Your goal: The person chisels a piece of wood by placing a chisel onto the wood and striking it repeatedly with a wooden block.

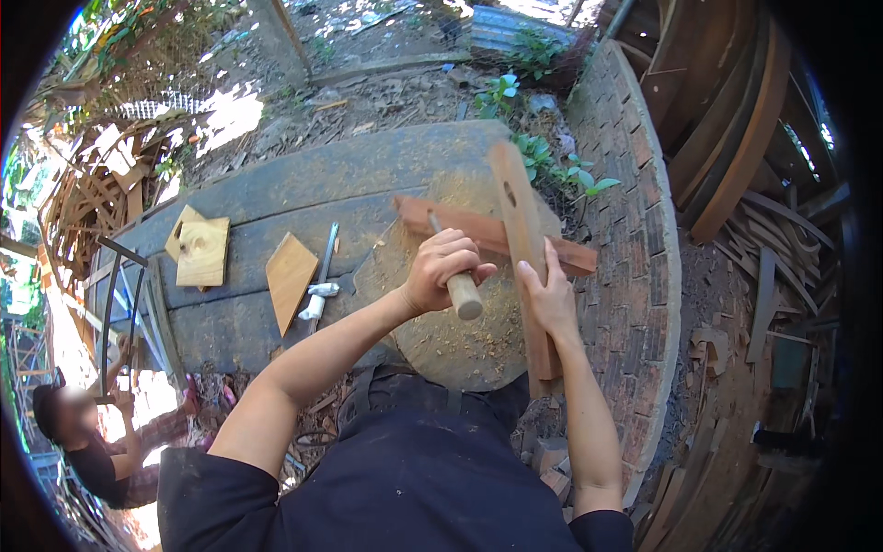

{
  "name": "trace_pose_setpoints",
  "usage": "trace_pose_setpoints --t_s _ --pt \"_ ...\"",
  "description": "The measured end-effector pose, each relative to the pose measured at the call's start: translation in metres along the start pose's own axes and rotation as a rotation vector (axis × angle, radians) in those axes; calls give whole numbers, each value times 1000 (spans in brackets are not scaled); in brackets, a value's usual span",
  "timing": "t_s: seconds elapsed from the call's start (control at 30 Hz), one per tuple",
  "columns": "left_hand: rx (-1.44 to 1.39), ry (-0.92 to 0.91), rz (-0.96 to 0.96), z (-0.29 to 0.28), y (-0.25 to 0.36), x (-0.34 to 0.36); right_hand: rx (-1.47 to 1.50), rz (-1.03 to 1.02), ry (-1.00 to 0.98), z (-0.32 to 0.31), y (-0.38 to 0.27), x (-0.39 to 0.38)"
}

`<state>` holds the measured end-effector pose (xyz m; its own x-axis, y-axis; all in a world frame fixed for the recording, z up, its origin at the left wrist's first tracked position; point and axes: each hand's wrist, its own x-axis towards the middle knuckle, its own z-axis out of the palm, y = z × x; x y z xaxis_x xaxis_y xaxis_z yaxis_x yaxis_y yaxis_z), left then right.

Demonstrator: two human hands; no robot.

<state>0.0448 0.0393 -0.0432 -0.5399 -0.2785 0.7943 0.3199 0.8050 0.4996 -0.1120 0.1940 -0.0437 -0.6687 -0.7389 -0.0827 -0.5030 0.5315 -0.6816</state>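
My left hand (448,267) is closed around the pale round wooden handle of a chisel (466,296). A short bit of its metal shank shows beyond my fist, pointing toward a reddish beam (478,230); the tip is hard to make out. My right hand (552,294) grips the side of a brown wooden beam (522,207), thumb on its upper face. A slot is cut near this beam's far end. It lies across the reddish beam, and both rest over a round wooden block (460,345) strewn with sawdust and chips.
Left on the dark plank bench (258,207) lie a light square board (204,253), a diamond-shaped board (292,276) and a metal bar with a white fitting (319,294). A low brick wall (625,276) borders the right. Another person (87,432) sits at far left, holding a dark frame.
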Motion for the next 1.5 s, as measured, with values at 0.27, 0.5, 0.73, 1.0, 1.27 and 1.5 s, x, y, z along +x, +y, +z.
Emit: trace_pose_setpoints --t_s 0.27,0.5,0.73,1.0,1.27,1.5 --pt "100 -323 146 -19 -8 -48 -274 -12 -25 1 -3 5" --pt "-591 555 -452 -51 -28 79 -254 18 -33 -6 -10 1" --pt "-569 452 -455 -54 -67 96 -201 36 -44 -2 -7 -1" --pt "-498 470 -501 -40 -76 85 -204 85 -75 -4 -13 -1" --pt "-591 402 -537 -43 -81 88 -155 35 -45 -2 -10 2" --pt "-266 331 -445 -12 -81 78 -37 -126 37 -25 -29 0"
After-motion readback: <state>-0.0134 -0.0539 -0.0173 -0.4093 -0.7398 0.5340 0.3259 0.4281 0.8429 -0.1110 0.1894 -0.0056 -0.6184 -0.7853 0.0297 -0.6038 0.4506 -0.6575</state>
